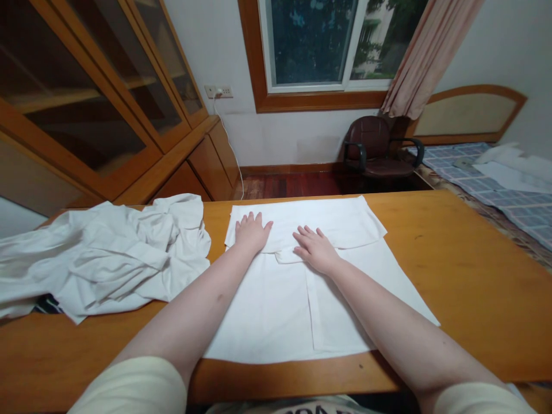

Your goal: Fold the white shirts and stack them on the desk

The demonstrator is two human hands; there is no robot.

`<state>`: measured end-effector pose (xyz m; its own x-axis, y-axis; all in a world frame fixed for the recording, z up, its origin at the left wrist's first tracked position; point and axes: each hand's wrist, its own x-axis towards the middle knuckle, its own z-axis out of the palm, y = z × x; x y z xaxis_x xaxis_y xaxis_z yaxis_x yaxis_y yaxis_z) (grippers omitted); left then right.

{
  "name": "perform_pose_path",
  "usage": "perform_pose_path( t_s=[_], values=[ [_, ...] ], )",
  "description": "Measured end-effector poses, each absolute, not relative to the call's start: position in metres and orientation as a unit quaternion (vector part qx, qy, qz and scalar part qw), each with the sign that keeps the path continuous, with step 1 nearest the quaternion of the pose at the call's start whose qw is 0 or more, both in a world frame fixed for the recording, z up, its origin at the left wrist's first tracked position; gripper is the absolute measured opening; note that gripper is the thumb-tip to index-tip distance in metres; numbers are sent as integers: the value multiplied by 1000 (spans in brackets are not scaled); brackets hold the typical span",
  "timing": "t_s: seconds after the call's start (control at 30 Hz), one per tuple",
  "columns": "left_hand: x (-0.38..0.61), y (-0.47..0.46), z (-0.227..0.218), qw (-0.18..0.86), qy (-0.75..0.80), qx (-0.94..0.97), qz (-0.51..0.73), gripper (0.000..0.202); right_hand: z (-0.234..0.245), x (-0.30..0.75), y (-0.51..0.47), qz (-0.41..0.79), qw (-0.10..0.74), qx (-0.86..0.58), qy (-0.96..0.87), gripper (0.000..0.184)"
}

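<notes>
A white garment [263,310] lies spread on the wooden table in front of me, its far part folded over into a flat band toward me. On the left side of that band rests my left hand [252,233], palm down with fingers stretched out. My right hand [317,249] lies flat near the band's lower edge, fingers spread, by a small turned-out flap of cloth. Neither hand grips anything. Whether the cloth is a shirt or a coat I cannot tell; a straight seam runs down its nearer part.
A crumpled heap of white cloth [129,253] sits on the table's left. The wooden table [470,276] extends to the right. Beyond it are a brown armchair [375,146], a bed [500,184] with a checked sheet, and a glass-fronted cabinet [107,126].
</notes>
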<state>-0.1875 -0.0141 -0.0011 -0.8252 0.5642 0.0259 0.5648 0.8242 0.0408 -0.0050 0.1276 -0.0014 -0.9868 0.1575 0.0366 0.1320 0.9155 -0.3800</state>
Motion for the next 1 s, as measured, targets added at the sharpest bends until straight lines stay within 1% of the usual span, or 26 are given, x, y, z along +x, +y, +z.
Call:
perform_pose_path(
  t_s=[0.13,0.23,0.4,0.47,0.63,0.73,0.83,0.93,1.0],
  values=[
    [-209,12,1,23,-935,-349,-52,54,-5,-4,127,142,36,-63,-987,51],
    [-228,24,5,10,-925,-375,-66,48,-5,-4,128,143,51,-57,-987,48],
    [-248,37,17,-23,-894,-443,-68,47,-6,-3,131,185,149,-72,-969,32],
    [-250,43,19,-25,-889,-452,-64,49,-7,-2,132,187,164,-64,-966,29],
    [-246,57,19,-14,-902,-431,-28,55,-5,-2,133,188,153,-10,-970,24],
    [-241,59,24,-3,-903,-428,-17,51,0,2,131,154,135,-7,-979,27],
    [-233,57,36,11,-900,-435,-20,41,7,8,128,134,77,-5,-988,31],
    [-222,52,51,20,-895,-446,-17,35,17,16,126,161,4,-25,-987,32],
    [-214,48,62,27,-893,-450,-8,32,23,20,124,168,-28,-38,-985,34]
  ],
)
